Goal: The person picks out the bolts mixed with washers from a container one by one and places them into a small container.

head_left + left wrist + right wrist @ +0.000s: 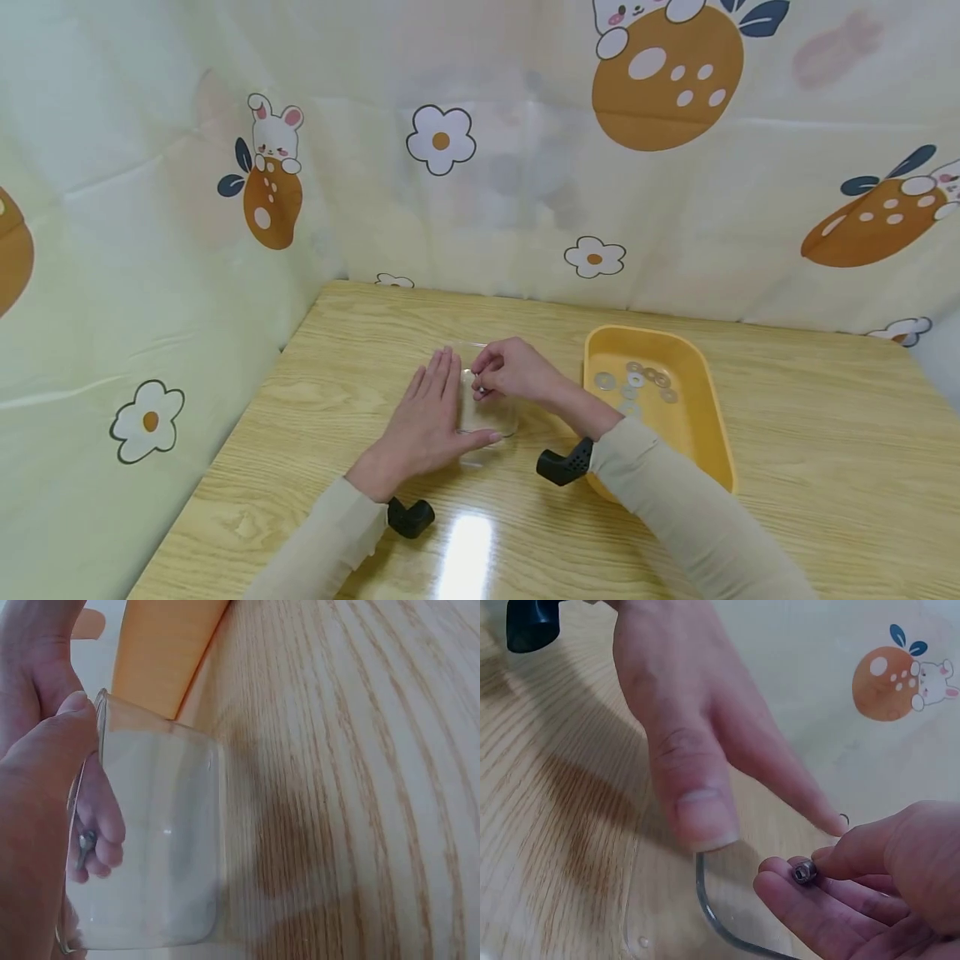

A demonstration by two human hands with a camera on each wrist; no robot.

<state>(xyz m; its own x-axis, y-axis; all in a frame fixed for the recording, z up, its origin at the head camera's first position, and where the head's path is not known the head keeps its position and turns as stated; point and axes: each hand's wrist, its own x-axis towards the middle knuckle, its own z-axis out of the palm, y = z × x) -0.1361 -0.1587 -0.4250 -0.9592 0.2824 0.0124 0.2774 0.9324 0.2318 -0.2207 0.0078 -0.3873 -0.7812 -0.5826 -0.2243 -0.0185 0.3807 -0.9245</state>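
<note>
A clear see-through container [161, 892] stands on the table, with my left hand [420, 425] laid along its left side and near rim. The fingers of that hand are straight and the thumb is spread out across the rim. Over the container's opening my right hand [521, 371] pinches a small metal socket-head screw [804, 871] between thumb and fingers. The hex recess in its head shows in the right wrist view. Through the clear wall in the left wrist view, the screw's thin shank points down. Whatever lies on the container's floor cannot be made out.
To the right stands a yellow-orange tray [720, 433] holding several flat metal washers [604, 382]. The right forearm passes over its near left corner. A printed curtain [510, 192] hangs behind the wooden table [817, 433] and along its left side. Both wrists carry black camera mounts [411, 518].
</note>
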